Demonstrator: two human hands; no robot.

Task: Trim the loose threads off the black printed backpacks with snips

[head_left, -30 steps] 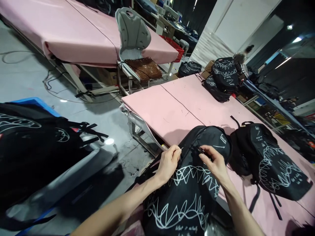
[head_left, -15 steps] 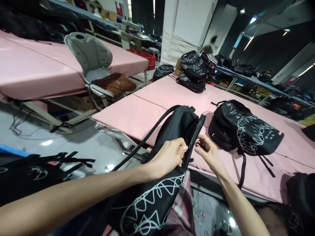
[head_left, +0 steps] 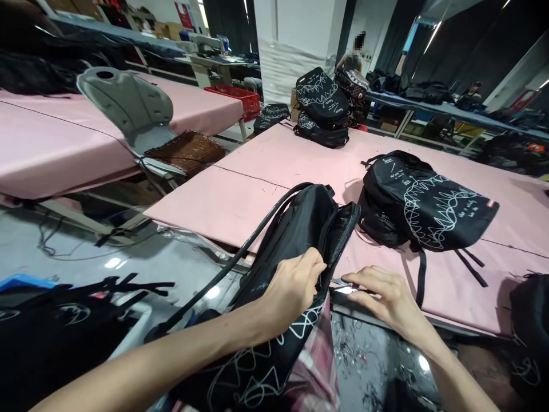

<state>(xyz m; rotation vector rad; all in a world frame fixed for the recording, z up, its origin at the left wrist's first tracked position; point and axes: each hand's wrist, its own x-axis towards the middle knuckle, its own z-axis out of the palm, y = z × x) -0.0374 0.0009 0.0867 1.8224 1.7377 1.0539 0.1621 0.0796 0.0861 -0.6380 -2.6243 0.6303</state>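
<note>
The black backpack (head_left: 295,229) lies over the lap beside the pink table (head_left: 343,171), partly open. Work there looks unfinished: the left hand (head_left: 294,286) pinches something hidden at its opening; the right hand (head_left: 388,292) grips a small metal tool (head_left: 344,290) close by. What remains is unclear.

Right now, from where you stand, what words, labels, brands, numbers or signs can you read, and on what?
No text reads clearly.
Held backpack: only white squiggles show.
White lettering on the backpack on the table: too small, blurred.
Its corner label: too small.
White lettering on the stacked backpack: too small.
Red sign at the back: blurred.
</note>
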